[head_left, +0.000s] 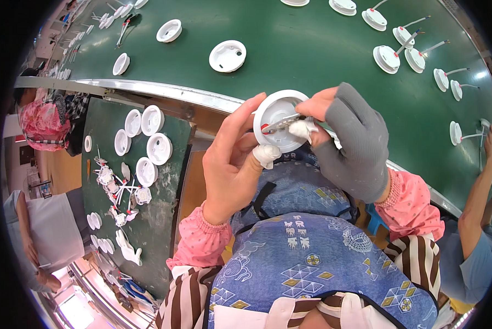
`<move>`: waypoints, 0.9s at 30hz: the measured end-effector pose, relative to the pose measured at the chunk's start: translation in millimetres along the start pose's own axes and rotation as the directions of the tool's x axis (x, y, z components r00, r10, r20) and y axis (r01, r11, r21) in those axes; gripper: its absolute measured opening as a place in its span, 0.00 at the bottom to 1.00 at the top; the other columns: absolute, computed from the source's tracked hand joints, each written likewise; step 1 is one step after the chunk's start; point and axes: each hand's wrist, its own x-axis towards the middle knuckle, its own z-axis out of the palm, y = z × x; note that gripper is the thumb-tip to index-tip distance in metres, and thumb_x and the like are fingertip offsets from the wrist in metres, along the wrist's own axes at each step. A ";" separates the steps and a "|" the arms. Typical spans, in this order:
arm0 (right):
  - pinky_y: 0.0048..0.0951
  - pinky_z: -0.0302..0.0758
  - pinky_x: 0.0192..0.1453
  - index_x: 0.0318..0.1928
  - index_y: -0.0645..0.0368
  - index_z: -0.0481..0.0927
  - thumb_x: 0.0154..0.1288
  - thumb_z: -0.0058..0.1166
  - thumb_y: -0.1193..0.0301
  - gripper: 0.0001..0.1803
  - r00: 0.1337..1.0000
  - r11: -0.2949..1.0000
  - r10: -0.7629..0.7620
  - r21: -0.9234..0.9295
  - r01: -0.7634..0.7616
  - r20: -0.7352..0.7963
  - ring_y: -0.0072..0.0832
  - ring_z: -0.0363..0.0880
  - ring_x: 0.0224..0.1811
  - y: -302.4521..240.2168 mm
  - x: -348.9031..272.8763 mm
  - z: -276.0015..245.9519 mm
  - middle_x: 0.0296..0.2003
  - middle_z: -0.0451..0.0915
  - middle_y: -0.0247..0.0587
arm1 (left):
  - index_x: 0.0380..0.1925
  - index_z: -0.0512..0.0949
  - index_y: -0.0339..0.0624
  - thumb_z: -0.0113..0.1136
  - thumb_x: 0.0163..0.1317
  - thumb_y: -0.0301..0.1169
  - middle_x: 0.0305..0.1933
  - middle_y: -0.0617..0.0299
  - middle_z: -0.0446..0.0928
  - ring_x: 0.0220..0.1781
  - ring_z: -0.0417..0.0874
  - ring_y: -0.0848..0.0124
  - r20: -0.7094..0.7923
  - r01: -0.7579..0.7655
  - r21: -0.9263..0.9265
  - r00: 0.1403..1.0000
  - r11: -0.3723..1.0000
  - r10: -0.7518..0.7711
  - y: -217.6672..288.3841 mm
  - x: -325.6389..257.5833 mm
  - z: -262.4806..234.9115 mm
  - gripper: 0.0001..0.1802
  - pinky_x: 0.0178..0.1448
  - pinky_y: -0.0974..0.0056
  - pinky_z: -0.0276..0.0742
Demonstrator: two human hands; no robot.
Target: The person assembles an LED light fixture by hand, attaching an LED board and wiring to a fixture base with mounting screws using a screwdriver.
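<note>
Fingers partly hide a thin dark thing (281, 125), hard to make out, inside a round white cup (279, 104). The left hand (227, 170) grips the cup; the gloved right hand (361, 145) pinches the thin thing. Past the grip, white dishes (228, 56) sit on a green table (312, 60). Left of it, wires (126, 189) lie heaped. Far right, a worker's arm (479, 194) shows.

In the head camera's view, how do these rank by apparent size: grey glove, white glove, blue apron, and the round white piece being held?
Largest to smallest:
1. Blue apron
2. Grey glove
3. Round white piece
4. White glove
</note>
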 end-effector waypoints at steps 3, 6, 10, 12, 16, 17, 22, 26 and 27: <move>0.31 0.80 0.39 0.42 0.64 0.81 0.55 0.58 0.84 0.13 0.986 0.980 0.166 0.116 -0.165 -0.006 0.33 0.83 0.32 -5.3 3.5 12.9 0.34 0.83 0.46 | 0.71 0.66 0.31 0.68 0.67 0.25 0.67 0.47 0.75 0.65 0.81 0.60 -0.083 -0.089 0.096 0.992 0.991 0.097 -12.1 -0.2 7.7 0.35 0.66 0.58 0.81; 0.35 0.78 0.35 0.39 0.62 0.78 0.58 0.57 0.82 0.08 0.933 0.901 0.359 0.266 -0.343 -0.011 0.39 0.82 0.29 -1.1 6.3 29.1 0.30 0.81 0.47 | 0.70 0.66 0.31 0.68 0.64 0.20 0.65 0.47 0.76 0.65 0.81 0.60 -0.195 -0.135 0.168 0.966 0.976 0.167 -14.8 -1.1 19.1 0.35 0.66 0.57 0.81; 0.42 0.77 0.32 0.39 0.60 0.75 0.59 0.60 0.78 0.09 0.965 0.967 0.244 0.100 -0.234 -0.100 0.49 0.83 0.31 4.4 2.3 33.6 0.31 0.80 0.48 | 0.69 0.67 0.30 0.66 0.65 0.18 0.63 0.48 0.77 0.63 0.82 0.62 -0.231 -0.150 0.162 0.955 0.975 0.185 -10.0 2.7 29.7 0.33 0.66 0.59 0.80; 0.42 0.77 0.32 0.39 0.59 0.74 0.59 0.60 0.77 0.09 0.970 0.973 0.224 0.071 -0.218 -0.090 0.49 0.83 0.32 4.8 3.5 35.0 0.32 0.80 0.47 | 0.68 0.68 0.30 0.65 0.66 0.18 0.62 0.49 0.78 0.62 0.83 0.63 -0.244 -0.125 0.159 0.956 0.979 0.162 -5.9 4.0 31.5 0.31 0.65 0.61 0.80; 0.32 0.77 0.30 0.37 0.64 0.76 0.57 0.62 0.81 0.09 0.981 0.984 0.161 -0.053 -0.167 -0.111 0.40 0.84 0.26 3.5 12.2 34.9 0.28 0.81 0.46 | 0.59 0.72 0.27 0.59 0.65 0.14 0.56 0.49 0.80 0.56 0.85 0.67 -0.389 0.073 0.080 0.920 0.994 -0.036 -3.6 11.9 34.0 0.22 0.59 0.66 0.82; 0.32 0.77 0.30 0.37 0.64 0.76 0.57 0.62 0.81 0.09 0.981 0.985 0.159 -0.051 -0.166 -0.109 0.40 0.84 0.26 4.4 12.2 36.0 0.28 0.81 0.46 | 0.56 0.73 0.26 0.58 0.64 0.13 0.54 0.49 0.81 0.55 0.85 0.68 -0.416 0.090 -0.011 0.905 0.996 -0.086 -3.4 13.1 33.9 0.19 0.57 0.67 0.83; 0.33 0.78 0.36 0.42 0.63 0.77 0.58 0.60 0.80 0.10 0.961 0.979 0.197 -0.016 -0.204 -0.194 0.38 0.85 0.32 3.9 12.0 35.9 0.30 0.82 0.47 | 0.53 0.74 0.26 0.57 0.63 0.13 0.51 0.49 0.82 0.53 0.86 0.70 -0.411 0.108 -0.035 0.905 0.994 -0.113 -0.4 14.9 32.6 0.17 0.55 0.68 0.83; 0.45 0.79 0.39 0.45 0.62 0.75 0.58 0.57 0.78 0.13 0.949 0.917 0.316 0.252 -0.310 0.016 0.51 0.84 0.36 6.9 7.1 37.3 0.36 0.81 0.52 | 0.51 0.76 0.26 0.58 0.63 0.14 0.48 0.52 0.83 0.49 0.86 0.72 -0.330 0.155 -0.152 0.923 0.976 -0.198 -2.6 18.6 26.2 0.15 0.51 0.69 0.83; 0.45 0.79 0.40 0.45 0.62 0.76 0.58 0.56 0.79 0.13 0.957 0.929 0.291 0.234 -0.285 0.008 0.52 0.84 0.37 5.3 7.0 37.6 0.37 0.82 0.53 | 0.51 0.76 0.26 0.58 0.63 0.14 0.48 0.52 0.83 0.49 0.86 0.72 -0.332 0.156 -0.150 0.922 0.976 -0.198 -2.0 19.8 24.1 0.15 0.51 0.69 0.83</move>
